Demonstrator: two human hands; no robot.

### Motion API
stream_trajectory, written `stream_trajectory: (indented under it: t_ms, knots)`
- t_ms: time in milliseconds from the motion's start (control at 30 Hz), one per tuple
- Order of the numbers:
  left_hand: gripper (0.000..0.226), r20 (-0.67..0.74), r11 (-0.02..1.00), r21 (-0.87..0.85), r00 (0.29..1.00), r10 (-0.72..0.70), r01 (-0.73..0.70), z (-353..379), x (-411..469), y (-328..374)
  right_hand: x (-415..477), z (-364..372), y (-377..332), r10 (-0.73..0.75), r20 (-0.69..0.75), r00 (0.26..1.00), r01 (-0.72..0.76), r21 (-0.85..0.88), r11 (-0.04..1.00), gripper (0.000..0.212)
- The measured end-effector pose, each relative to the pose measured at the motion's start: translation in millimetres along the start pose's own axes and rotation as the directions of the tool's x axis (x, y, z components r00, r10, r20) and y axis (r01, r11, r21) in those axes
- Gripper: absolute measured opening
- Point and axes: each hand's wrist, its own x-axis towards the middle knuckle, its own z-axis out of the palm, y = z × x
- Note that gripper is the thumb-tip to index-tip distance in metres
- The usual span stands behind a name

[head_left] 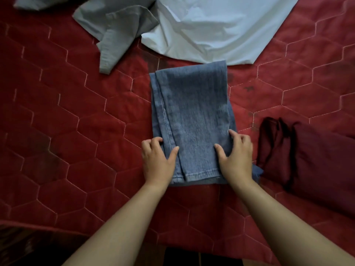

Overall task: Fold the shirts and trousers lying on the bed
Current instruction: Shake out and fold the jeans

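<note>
A pair of blue jeans [192, 112] lies folded into a long rectangle in the middle of the red quilted bed [67, 121], hems toward me. My left hand [158, 162] grips the near left edge of the jeans, thumb on top and fingers curled around the side. My right hand [236, 158] grips the near right edge the same way. A crumpled grey shirt [119, 25] lies at the far left. A white shirt [217, 25] lies spread at the far middle, its edge just beyond the jeans.
A folded dark maroon garment [317, 160] lies on the bed to the right of the jeans, close to my right hand. The bed's near edge [134, 240] runs below my forearms, with dark floor beneath.
</note>
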Motion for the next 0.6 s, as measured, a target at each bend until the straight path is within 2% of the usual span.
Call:
stream_trajectory:
  t_ms: [67,133,267,333,400,500,600]
  knots:
    - [0.040,0.024,1.000,0.021,1.000,0.014,-0.015,0.2,-2.1,0.5,-3.0,-2.0,2.7,0.015,0.021,1.000,-0.016,0.051,0.999,0.048]
    - [0.039,0.027,0.999,0.040,1.000,0.011,-0.012,1.5,-7.9,2.7,-5.8,-3.7,3.7,0.028,-0.010,1.000,-0.028,0.023,0.999,0.039]
    - [0.057,-0.002,0.996,-0.045,0.997,-0.075,0.075,2.5,-24.1,8.6,-13.3,-8.8,6.0,0.030,-0.035,0.999,-0.028,0.057,0.998,0.028]
    - [0.059,0.002,0.990,-0.085,0.993,-0.117,0.117,1.8,-28.1,10.5,-16.1,-11.6,8.3,0.026,-0.047,0.999,-0.022,0.084,0.996,0.027]
    - [0.051,0.012,0.988,-0.097,0.993,-0.117,0.118,-0.7,-29.7,12.5,-16.7,-14.9,10.1,0.047,-0.054,0.997,-0.041,0.108,0.993,0.029]
    - [0.035,0.008,0.994,-0.111,1.000,-0.018,0.019,-7.7,-30.6,14.7,-17.6,-20.3,10.8,0.095,-0.046,0.994,-0.088,0.140,0.986,0.030]
    - [0.021,-0.008,0.967,-0.253,1.000,-0.003,0.001,-17.5,-30.3,14.0,-24.2,-27.2,6.5,0.107,-0.070,0.992,-0.095,0.155,0.983,0.028]
